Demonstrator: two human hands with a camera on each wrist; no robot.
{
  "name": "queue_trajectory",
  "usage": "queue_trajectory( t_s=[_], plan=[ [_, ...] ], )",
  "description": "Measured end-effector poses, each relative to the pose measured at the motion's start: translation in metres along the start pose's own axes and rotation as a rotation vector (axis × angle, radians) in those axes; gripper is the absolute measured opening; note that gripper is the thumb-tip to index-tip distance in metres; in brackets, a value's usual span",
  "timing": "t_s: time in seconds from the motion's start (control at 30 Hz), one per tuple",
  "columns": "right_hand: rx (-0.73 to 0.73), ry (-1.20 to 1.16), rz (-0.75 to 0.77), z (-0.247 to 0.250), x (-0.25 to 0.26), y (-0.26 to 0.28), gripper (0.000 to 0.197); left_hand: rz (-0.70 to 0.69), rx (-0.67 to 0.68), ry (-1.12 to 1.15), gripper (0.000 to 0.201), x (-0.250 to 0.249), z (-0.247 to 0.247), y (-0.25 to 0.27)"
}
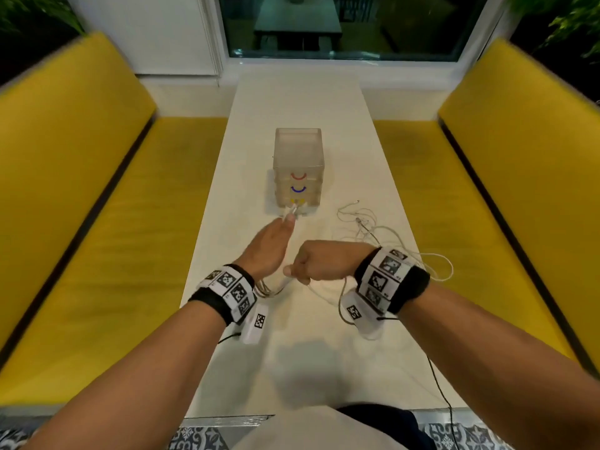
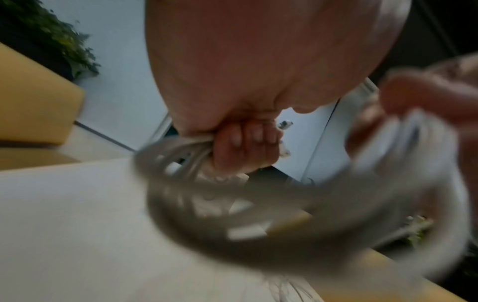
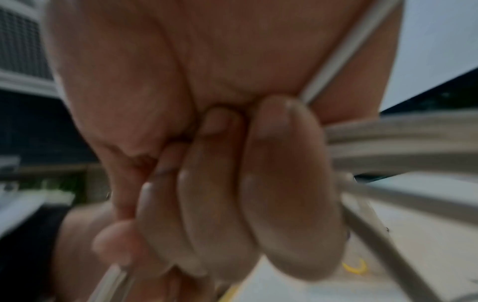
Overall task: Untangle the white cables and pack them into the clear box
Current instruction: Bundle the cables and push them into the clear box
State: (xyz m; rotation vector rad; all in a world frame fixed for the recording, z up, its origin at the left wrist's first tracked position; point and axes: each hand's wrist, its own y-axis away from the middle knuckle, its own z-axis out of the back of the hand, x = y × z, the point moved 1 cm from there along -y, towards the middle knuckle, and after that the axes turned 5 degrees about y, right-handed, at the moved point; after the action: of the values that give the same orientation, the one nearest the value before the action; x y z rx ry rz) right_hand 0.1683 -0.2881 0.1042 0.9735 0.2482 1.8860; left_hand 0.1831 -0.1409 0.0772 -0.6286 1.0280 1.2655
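The clear box [image 1: 298,151], a small drawer tower with red, blue and yellow handles, stands mid-table. My left hand [image 1: 285,224] reaches toward its base and grips a coil of white cable [image 2: 181,155]; cable ends stick out past the fingertips and loops hang under the wrist [image 1: 271,289]. My right hand [image 1: 303,271] is a fist just right of the left wrist, holding strands of the same white cable [image 3: 388,139]. In the right wrist view the fingers [image 3: 284,183] curl tightly round them. More tangled white cable [image 1: 373,228] lies loose on the table to the right.
The narrow white table [image 1: 292,102] runs away from me between two yellow benches [image 1: 97,222]. A window and white wall close the far end. Thin black leads run from my wrist cameras over the table's near edge [image 1: 438,384].
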Motion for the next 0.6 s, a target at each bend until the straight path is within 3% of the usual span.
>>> queue_trajectory(
  t_s=[0.07, 0.1, 0.27, 0.43, 0.6],
  plan=[
    [0.005, -0.078, 0.0, 0.023, 0.006, 0.008, 0.042, 0.004, 0.098, 0.181, 0.093, 0.006, -0.011, 0.001],
    [0.002, -0.11, 0.0, 0.033, 0.006, 0.011, 0.04, 0.011, 0.127, 0.284, 0.093, 0.007, -0.015, 0.003],
    [-0.009, -0.069, -0.019, 0.055, 0.001, 0.013, 0.026, -0.006, 0.2, 0.523, 0.058, -0.006, -0.03, 0.014],
    [0.0, -0.154, -0.095, 0.055, -0.006, 0.011, 0.031, -0.097, 0.252, 0.372, 0.053, -0.001, -0.025, 0.018],
    [0.009, -0.157, -0.181, 0.052, -0.012, 0.011, 0.055, -0.078, 0.331, 0.247, 0.049, 0.002, -0.028, 0.017]
  ],
)
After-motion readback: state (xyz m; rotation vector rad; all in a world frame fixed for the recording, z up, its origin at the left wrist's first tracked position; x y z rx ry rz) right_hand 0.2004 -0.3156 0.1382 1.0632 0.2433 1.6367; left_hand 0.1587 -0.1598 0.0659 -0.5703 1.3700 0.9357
